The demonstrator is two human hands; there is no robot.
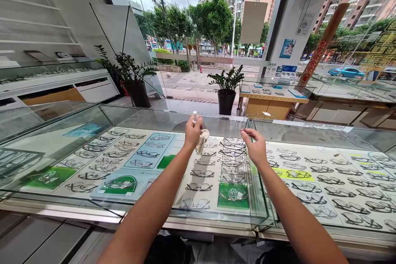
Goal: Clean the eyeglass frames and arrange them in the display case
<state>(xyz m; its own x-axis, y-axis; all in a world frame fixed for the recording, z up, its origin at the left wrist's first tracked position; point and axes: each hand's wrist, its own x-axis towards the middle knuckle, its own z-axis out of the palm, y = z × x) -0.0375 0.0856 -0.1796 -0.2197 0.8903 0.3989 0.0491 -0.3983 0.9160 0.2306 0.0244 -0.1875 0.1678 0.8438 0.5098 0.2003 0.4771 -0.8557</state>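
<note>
Above the glass display case, my left hand is closed around a small white spray bottle, whose top sticks up past the fingers. A beige cloth hangs from the same hand. My right hand, to the right, pinches thin-framed eyeglasses by one part; a small white tag is on them. The two hands are apart. Beneath them, rows of eyeglasses lie inside the case.
A second glass case adjoins on the right. Potted plants stand beyond the counter, before a large window. Farther right is a wooden display table. White shelves line the left wall.
</note>
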